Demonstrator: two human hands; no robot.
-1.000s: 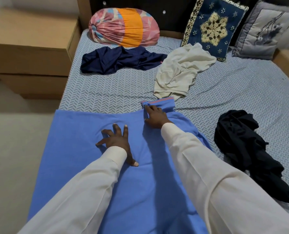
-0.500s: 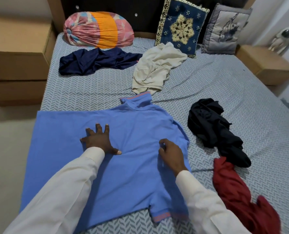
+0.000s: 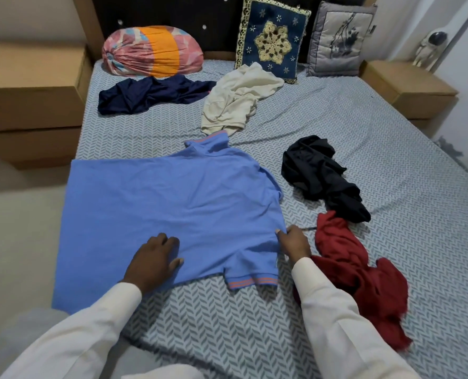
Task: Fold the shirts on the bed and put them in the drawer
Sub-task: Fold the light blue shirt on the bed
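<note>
A blue polo shirt lies spread flat on the patterned bed, collar pointing to the headboard, its left part hanging over the bed's left edge. My left hand rests on the shirt's near part with fingers loosely bent. My right hand pinches the shirt's right edge just above the striped sleeve cuff. Other shirts lie crumpled: a red one beside my right wrist, a black one, a beige one and a navy one.
A pink and orange bundle, a blue embroidered cushion and a grey cushion lean at the headboard. Wooden bedside units stand at the left and right. A small astronaut figure stands on the right one.
My right hand slid from the collar down the shirt's right side to the sleeve and now pinches the edge. My left hand moved nearer to me on the shirt. The view shifted right.
</note>
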